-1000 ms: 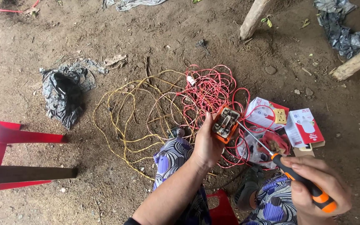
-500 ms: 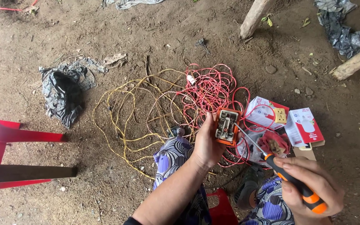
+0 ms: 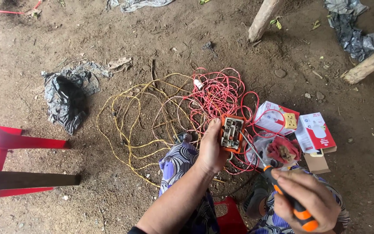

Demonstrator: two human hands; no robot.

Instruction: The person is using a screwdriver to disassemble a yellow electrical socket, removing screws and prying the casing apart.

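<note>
My left hand [image 3: 211, 149] holds a small orange electrical socket unit [image 3: 232, 133] upright, its open back with metal contacts facing me. My right hand [image 3: 308, 201] grips an orange-and-black screwdriver [image 3: 282, 193]; its thin metal shaft points up-left and the tip sits at the lower right edge of the socket unit. Behind the socket lie tangled red wire [image 3: 217, 93] and yellow wire [image 3: 139, 117] on the dirt ground. My patterned purple trouser knees [image 3: 180, 162] show below the hands.
Two red-and-white cardboard boxes [image 3: 314, 130] and a clear bag holding a red item [image 3: 282, 149] lie to the right. A black plastic bag [image 3: 66, 99] lies at left. A red plastic chair [image 3: 5, 160] stands at far left. Wooden poles [image 3: 369, 65] lie top right.
My left hand has turned the socket unit more upright and face-on. My right hand with the screwdriver has shifted left and down, bringing the tip to the socket's edge.
</note>
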